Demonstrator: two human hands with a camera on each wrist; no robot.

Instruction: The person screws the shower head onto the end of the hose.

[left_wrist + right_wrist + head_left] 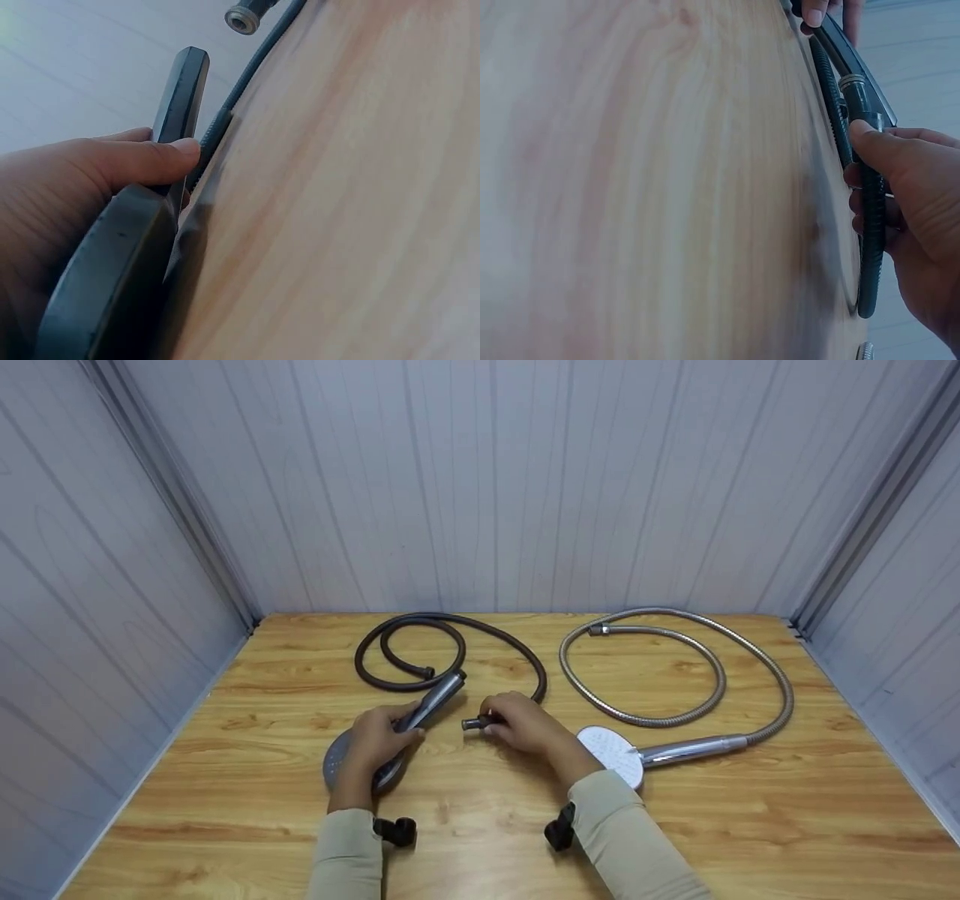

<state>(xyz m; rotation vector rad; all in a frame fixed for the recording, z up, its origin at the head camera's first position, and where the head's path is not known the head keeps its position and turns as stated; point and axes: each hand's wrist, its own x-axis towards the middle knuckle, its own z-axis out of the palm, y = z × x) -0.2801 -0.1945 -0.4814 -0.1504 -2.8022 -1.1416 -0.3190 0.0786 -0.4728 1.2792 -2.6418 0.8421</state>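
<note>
My left hand (379, 739) grips the handle of a dark grey shower head (436, 703), thumb and fingers round it. The head's round face lies partly behind the wrist, and the handle's end points up and to the right. In my right hand (525, 724) the fingers pinch the end of a dark shower hose (541, 675), just behind its fitting (471, 724). That fitting points left toward the handle, with a gap between the two. The right wrist view shows the hose (872, 247) hanging in a bend below the right hand (926, 195).
The dark hose's other end (427, 672) lies within its coil at the back. To the right, a chrome shower head (611, 754) is joined to a coiled metal hose (784, 690), close to the right forearm. Panelled walls (495, 487) enclose the wooden table (247, 780).
</note>
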